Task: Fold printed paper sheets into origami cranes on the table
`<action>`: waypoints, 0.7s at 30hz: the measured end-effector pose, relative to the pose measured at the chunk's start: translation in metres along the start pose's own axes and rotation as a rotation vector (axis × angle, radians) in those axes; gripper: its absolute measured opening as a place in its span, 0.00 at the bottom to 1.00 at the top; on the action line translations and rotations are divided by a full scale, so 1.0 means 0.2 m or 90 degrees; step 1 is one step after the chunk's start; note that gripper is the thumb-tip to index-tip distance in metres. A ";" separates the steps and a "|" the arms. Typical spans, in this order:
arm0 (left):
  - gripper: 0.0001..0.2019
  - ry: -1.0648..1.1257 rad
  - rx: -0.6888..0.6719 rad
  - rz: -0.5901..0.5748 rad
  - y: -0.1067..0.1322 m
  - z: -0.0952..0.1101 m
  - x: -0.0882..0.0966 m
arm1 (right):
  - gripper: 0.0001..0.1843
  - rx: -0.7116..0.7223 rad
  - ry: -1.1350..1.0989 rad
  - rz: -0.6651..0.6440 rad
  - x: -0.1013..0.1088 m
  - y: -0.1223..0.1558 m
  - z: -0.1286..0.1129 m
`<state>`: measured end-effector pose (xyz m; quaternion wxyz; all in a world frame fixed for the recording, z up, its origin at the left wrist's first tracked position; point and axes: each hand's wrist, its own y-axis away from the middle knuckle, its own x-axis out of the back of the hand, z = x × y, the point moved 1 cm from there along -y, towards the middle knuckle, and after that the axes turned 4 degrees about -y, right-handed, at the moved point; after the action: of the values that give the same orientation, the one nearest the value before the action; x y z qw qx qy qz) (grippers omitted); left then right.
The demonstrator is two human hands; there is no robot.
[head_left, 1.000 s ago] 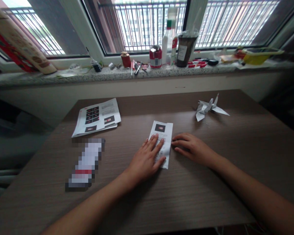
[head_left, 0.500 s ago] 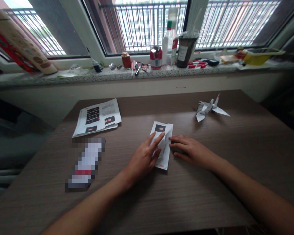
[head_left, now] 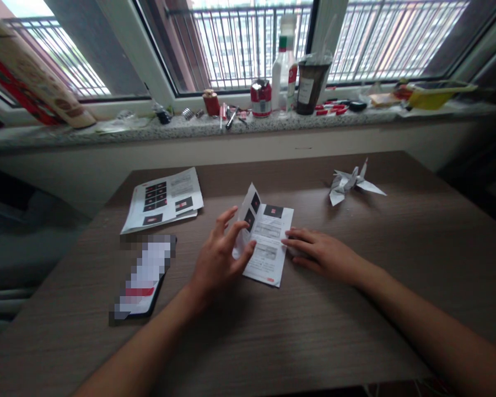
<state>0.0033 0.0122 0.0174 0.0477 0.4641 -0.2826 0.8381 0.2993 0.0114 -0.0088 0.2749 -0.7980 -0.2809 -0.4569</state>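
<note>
A folded printed paper [head_left: 268, 242] lies in the middle of the brown table [head_left: 355, 309]. My left hand [head_left: 217, 257] pinches its left flap and holds that flap lifted, so the sheet stands partly unfolded. My right hand [head_left: 320, 252] lies flat with fingers stretched out, pressing the paper's right edge down on the table.
A paper crane [head_left: 352, 183] sits at the far right of the table. A stack of printed sheets [head_left: 165, 200] lies far left, a phone [head_left: 144, 278] near left. The window sill [head_left: 107, 130] behind holds a can [head_left: 260, 97], bottle [head_left: 284, 66], cup [head_left: 312, 82] and small clutter.
My left hand went from lying flat on the folded paper to gripping its top layer and swinging it open leftward. My right hand stayed at the right edge.
</note>
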 end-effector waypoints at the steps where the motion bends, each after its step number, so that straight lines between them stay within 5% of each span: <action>1: 0.13 -0.015 0.016 0.005 -0.01 -0.01 0.02 | 0.25 0.002 0.009 -0.001 0.00 0.00 0.00; 7: 0.12 -0.120 0.024 -0.034 -0.03 -0.07 0.05 | 0.24 -0.019 0.035 -0.007 0.00 0.01 0.02; 21: 0.23 -0.106 -0.124 -0.313 -0.03 -0.17 0.01 | 0.30 -0.037 0.024 0.008 0.06 0.03 0.09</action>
<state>-0.0221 0.0343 0.0068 0.2705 0.5790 -0.2438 0.7295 0.3195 0.0215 -0.0078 0.2599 -0.7984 -0.2575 -0.4782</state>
